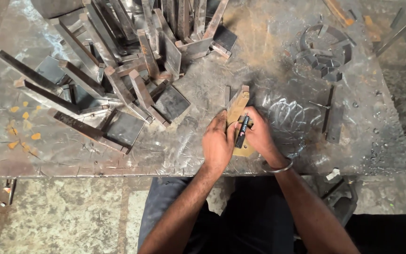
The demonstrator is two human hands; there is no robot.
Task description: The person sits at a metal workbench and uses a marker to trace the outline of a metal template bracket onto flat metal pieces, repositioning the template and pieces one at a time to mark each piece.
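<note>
While the view looks straight down from the person's head, two bare hands meet near the front edge of a scratched, rust-stained steel worktable (278,61). Between the hands lies a flat, tan, rust-coloured metal plate (237,104), long and narrow, angled so that its squared far end points away and slightly right, while its near end widens into a notched foot just by the table edge. Its surface looks dull and dusty, with a paler edge along the far tip. The left hand (217,143) presses down on the plate's left side, fingers curled closed against its edge, thumb touching the plate. The right hand (260,135), with a plain metal bangle (278,168) on the wrist, has its fingers wrapped shut around a black marker pen with a red band (241,131), which lies along the plate; whether its tip touches the metal cannot be told. To the far left stands a crowded heap of welded steel pieces (118,70), each a dark square base plate with a rusty bar rising from it. To the far right sits a dark ring-shaped steel part (326,49), and nearer, a short flat steel strip (333,120).
</note>
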